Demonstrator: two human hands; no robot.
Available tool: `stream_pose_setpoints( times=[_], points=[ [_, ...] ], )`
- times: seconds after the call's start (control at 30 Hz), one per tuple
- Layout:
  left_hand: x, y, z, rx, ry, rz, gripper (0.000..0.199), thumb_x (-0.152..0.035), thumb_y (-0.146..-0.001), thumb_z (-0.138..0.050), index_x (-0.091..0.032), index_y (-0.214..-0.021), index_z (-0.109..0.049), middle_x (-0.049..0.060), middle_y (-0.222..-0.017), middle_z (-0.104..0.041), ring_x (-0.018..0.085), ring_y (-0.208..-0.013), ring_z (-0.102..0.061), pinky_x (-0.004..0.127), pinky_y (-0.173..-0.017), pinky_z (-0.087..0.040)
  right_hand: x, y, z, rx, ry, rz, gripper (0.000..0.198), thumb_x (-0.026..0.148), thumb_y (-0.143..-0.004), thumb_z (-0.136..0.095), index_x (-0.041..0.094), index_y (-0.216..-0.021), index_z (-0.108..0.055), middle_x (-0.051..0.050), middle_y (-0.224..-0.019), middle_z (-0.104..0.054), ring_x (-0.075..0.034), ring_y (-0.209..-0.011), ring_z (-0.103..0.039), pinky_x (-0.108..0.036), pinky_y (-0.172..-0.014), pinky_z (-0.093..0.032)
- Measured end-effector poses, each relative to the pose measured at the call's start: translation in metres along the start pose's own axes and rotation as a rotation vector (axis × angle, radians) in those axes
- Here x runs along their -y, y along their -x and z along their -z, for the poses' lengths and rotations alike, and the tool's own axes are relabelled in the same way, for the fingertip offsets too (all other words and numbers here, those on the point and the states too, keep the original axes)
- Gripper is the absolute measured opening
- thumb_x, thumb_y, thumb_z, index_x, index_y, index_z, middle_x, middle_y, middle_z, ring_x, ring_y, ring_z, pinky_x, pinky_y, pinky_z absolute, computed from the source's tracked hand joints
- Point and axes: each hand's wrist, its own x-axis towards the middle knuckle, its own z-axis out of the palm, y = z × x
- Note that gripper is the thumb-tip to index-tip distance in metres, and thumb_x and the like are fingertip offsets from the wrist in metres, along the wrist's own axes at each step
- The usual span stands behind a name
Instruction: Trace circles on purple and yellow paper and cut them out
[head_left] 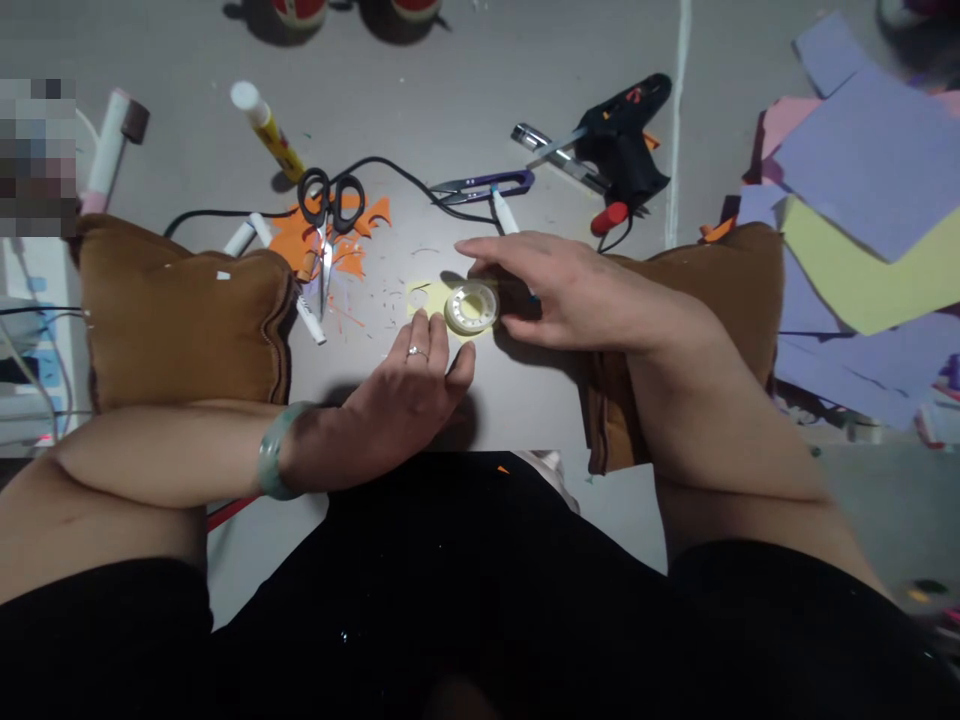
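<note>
My left hand [420, 385] lies palm down with its fingers stretched out, the fingertips on the edge of a small yellow piece of paper [435, 290]. A thin curved dark line shows on that paper. On its right part sits a round white plastic spool [472, 307], its hub see-through, close to my left thumb. My right hand [562, 290] arches over the spool's right side, index finger and thumb apart. A white marker with blue ends [505, 212] passes behind the index finger and appears tucked among my right fingers; the hold itself is hidden.
Black-handled scissors [324, 215] lie on orange paper scraps [289, 245]. Purple thread snips [484, 187], a black glue gun [626, 140] and a glue stick [266, 130] lie farther back. Brown cushions [187, 315] flank the work spot. Coloured paper sheets [870, 160] cover the right side.
</note>
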Motion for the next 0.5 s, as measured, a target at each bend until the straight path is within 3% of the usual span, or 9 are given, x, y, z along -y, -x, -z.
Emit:
stream_pose_setpoints(
  times=[0.2,0.5],
  points=[
    [0.0,0.003,-0.006,-0.036,0.017,0.032,0.059,-0.031,-0.104,-0.053,-0.007,-0.155,-0.037,0.033,-0.156,-0.047,0.041,-0.148,-0.046,0.059,-0.117,-0.043,-0.006,0.005,0.007,-0.039,-0.033,-0.073,0.076,0.014,-0.082,-0.056,0.032,-0.155,-0.044,-0.007,-0.128,-0.07,-0.031,-0.113,-0.066,-0.051,-0.101,-0.055],
    [-0.002,0.004,-0.008,-0.087,-0.065,0.047,0.073,-0.038,-0.093,-0.072,-0.006,-0.152,-0.042,0.035,-0.148,-0.054,0.045,-0.14,-0.055,0.054,-0.112,-0.049,-0.005,0.004,0.01,-0.051,-0.046,-0.076,0.071,0.018,-0.086,-0.058,0.029,-0.154,-0.043,-0.008,-0.126,-0.071,-0.029,-0.115,-0.064,-0.05,-0.104,-0.052]
  ],
)
